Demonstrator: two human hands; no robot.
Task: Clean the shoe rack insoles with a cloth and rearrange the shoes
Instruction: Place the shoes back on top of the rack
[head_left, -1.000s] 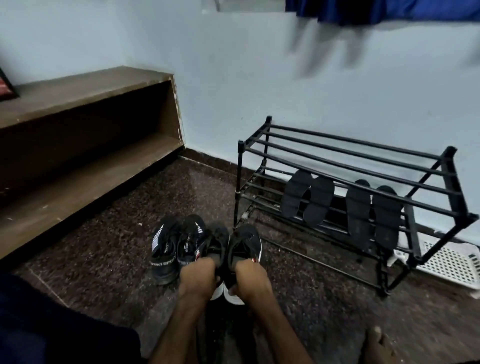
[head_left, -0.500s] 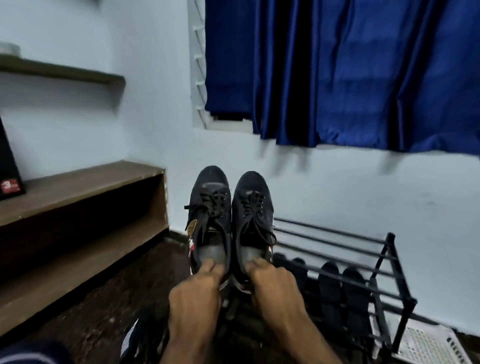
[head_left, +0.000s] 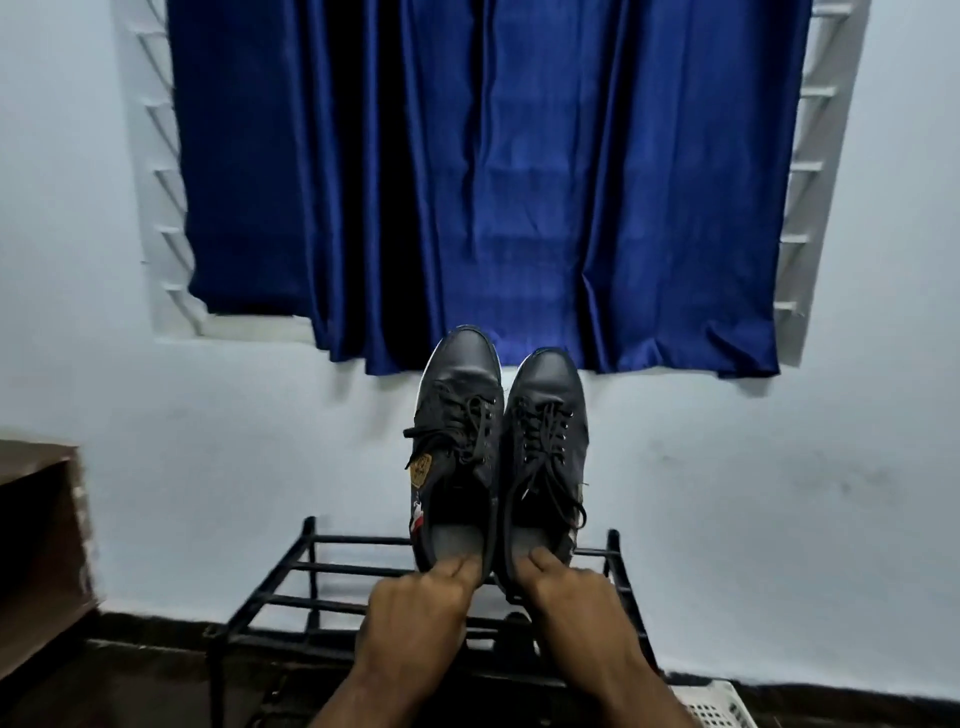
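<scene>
A pair of dark lace-up shoes is held in the air just above the top tier of the black shoe rack (head_left: 311, 569), with the toes pointed away toward the wall. The left shoe (head_left: 457, 441) is pinched at its heel rim by the left grip (head_left: 415, 608), and the right shoe (head_left: 545, 457) is pinched the same way by the right grip (head_left: 576, 608). Both grips are closed on the shoes, with fingertips tucked over the heel edges.

The main risk is judged to lie in that hold. Each shoe is carried by its heel alone, so most of its weight sits beyond the pinch, and a shoe could be swung down or dropped if the pinch is loosened early.

The top tier is made of spaced bars (no solid surface is offered), so a shoe set down crooked could be tipped, or its heel let through a gap. Loose lace ends hang beside the right shoe and could be caught on a bar. The lower tiers are mostly hidden by the arms, so anything stored there could be knocked unseen.
</scene>
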